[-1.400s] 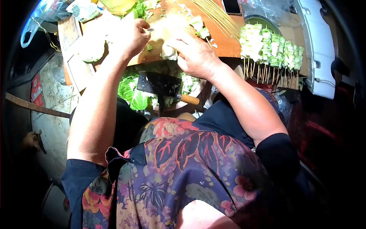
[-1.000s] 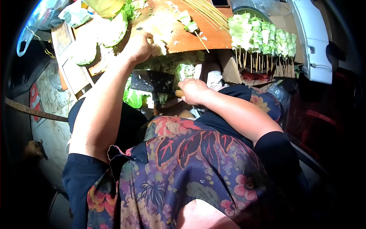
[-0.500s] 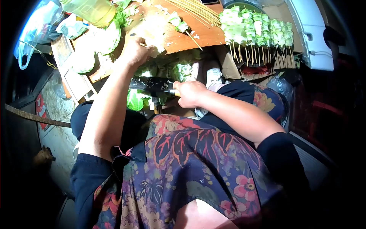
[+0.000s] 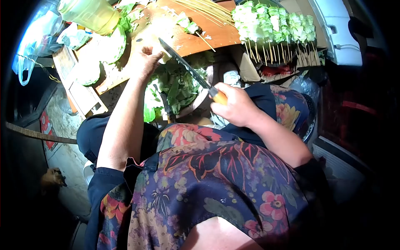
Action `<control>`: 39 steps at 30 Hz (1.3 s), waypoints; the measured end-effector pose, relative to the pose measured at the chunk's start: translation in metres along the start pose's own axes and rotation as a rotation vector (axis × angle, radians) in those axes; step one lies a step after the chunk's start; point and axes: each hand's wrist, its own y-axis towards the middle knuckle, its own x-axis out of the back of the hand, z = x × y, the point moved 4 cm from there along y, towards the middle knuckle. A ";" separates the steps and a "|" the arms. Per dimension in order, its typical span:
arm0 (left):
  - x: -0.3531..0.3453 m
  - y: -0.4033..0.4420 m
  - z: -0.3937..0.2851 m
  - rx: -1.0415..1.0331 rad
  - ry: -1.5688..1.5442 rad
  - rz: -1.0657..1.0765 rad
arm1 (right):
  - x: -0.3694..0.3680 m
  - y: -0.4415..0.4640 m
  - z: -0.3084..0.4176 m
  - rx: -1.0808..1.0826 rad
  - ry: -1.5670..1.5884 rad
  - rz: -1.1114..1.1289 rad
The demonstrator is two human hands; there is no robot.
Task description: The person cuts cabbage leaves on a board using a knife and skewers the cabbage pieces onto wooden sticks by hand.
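Note:
My right hand (image 4: 233, 104) is closed round the orange handle of a knife (image 4: 187, 66). Its blade points up and left, with the tip over the edge of the wooden board. At that edge my left hand (image 4: 143, 64) has its fingers curled on a pale piece of cabbage (image 4: 165, 57), partly washed out by glare. The blade is close beside this piece; whether they touch I cannot tell. Below both hands, a heap of loose cabbage leaves (image 4: 177, 89) lies in a container, with another dark-bladed tool (image 4: 163, 100) standing at its left.
Bare bamboo skewers (image 4: 204, 10) lie across the wooden board (image 4: 221, 35), near a short skewer with leaves (image 4: 191, 27). Several loaded leaf skewers (image 4: 271, 25) stand at the right. Cabbage heads (image 4: 110, 48) and a yellowish plastic jug (image 4: 93, 16) are on the left.
The knife has swung up from lying level above the leaf container to slanting toward my left hand. My right hand has shifted right and slightly down. My left hand stays at the board edge.

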 end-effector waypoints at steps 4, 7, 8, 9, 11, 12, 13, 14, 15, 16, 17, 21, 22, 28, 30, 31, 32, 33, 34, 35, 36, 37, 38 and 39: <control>-0.002 -0.006 -0.006 -0.042 0.003 -0.122 | -0.022 0.028 -0.007 -0.059 0.066 -0.067; -0.003 -0.002 -0.007 -0.097 0.032 -0.112 | -0.024 0.039 -0.003 -0.049 0.044 -0.092; -0.004 0.004 -0.003 -0.100 0.082 -0.079 | -0.025 0.040 -0.002 -0.058 0.033 -0.066; -0.005 0.005 -0.005 -0.101 0.132 -0.045 | -0.025 0.041 -0.002 -0.067 0.021 -0.039; -0.006 0.005 -0.006 -0.084 0.156 -0.044 | -0.026 0.041 -0.003 -0.080 0.039 -0.016; -0.006 0.004 -0.006 -0.069 0.180 -0.045 | -0.028 0.041 -0.004 -0.091 0.056 0.007; -0.006 0.006 -0.003 -0.066 0.183 -0.042 | -0.028 0.041 -0.004 -0.095 0.059 0.008; -0.006 0.010 -0.002 -0.074 0.229 -0.051 | -0.027 0.040 -0.004 -0.092 0.053 0.011; -0.006 0.010 -0.003 -0.083 0.274 -0.062 | -0.026 0.039 -0.003 -0.087 0.045 0.014; -0.006 0.010 -0.003 -0.081 0.275 -0.060 | -0.024 0.038 -0.001 -0.089 0.047 0.015; -0.005 0.010 -0.003 -0.068 0.286 -0.075 | -0.022 0.037 0.000 -0.106 0.053 0.034; -0.005 0.011 -0.004 -0.059 0.286 -0.097 | -0.015 0.034 0.005 -0.122 0.058 0.086; -0.005 0.010 -0.006 -0.057 0.288 -0.096 | -0.013 0.035 0.005 -0.124 0.059 0.088; -0.007 0.008 -0.012 0.072 0.277 -0.021 | -0.004 0.054 0.008 -0.002 -0.005 0.154; -0.007 0.009 -0.013 0.023 0.272 -0.007 | -0.009 0.062 0.007 -0.075 0.023 0.162; -0.007 0.010 -0.011 0.023 0.274 -0.003 | -0.013 0.066 0.005 -0.145 0.051 0.172; -0.007 0.010 -0.010 -0.002 0.285 -0.031 | -0.016 0.072 0.006 -0.137 0.039 0.166; -0.007 0.010 -0.011 -0.029 0.297 -0.058 | -0.024 0.083 0.001 -0.084 -0.058 0.134; -0.009 0.008 -0.014 -0.034 0.301 -0.055 | -0.033 0.088 -0.003 -0.081 -0.025 0.074; -0.009 0.006 -0.014 -0.008 0.234 -0.057 | -0.041 0.093 -0.007 -0.076 0.009 0.014; -0.008 0.000 -0.018 0.019 0.167 -0.060 | -0.045 0.097 -0.006 -0.060 -0.013 -0.006; -0.007 -0.005 -0.024 0.016 0.173 -0.064 | -0.045 0.099 -0.007 -0.055 -0.008 -0.007; -0.005 -0.010 -0.027 0.063 0.147 -0.050 | -0.045 0.100 -0.009 -0.043 -0.005 -0.030; -0.005 -0.014 -0.027 0.113 0.122 -0.032 | -0.044 0.097 -0.009 -0.036 0.000 -0.052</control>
